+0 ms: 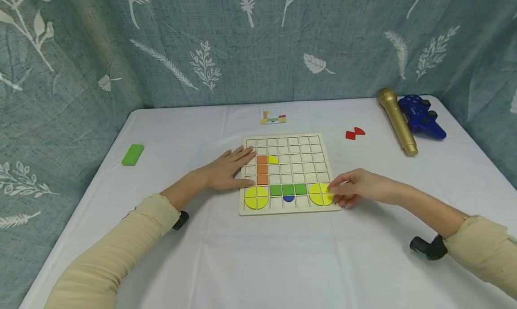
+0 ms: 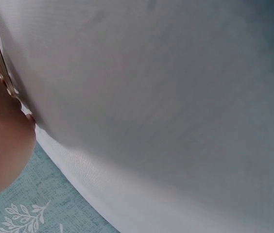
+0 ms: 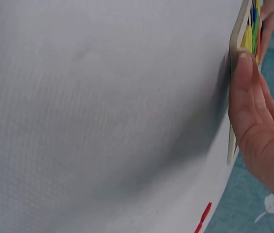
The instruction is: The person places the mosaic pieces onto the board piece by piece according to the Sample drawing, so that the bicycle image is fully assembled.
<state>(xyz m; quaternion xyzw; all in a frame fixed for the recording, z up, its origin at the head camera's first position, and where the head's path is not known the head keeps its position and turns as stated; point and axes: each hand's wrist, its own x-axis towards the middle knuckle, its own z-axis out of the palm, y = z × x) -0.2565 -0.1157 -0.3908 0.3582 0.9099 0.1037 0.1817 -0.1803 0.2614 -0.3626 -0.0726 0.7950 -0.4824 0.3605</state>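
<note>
A wooden grid board (image 1: 290, 212) lies on the table with coloured pieces in its cells. My left hand (image 1: 228, 170) rests with spread fingers along its left edge. At the lower right corner, the fingertips of my right hand (image 1: 365, 188) touch the board beside a yellow circle (image 1: 321, 194) made of quarter pieces. Another yellow circle (image 1: 256, 198) sits at the lower left. Between them run three green squares (image 1: 288, 189) above a blue half circle (image 1: 288, 198). Three orange squares (image 1: 262, 169) form a column, with a yellow quarter piece (image 1: 273, 159) to the right of its top.
A small pattern card (image 1: 273, 115) lies behind the board. Red pieces (image 1: 350, 135) are on the table to the right, near a gold microphone (image 1: 397, 120) and a blue game controller (image 1: 422, 116). A green block (image 1: 133, 154) lies far left.
</note>
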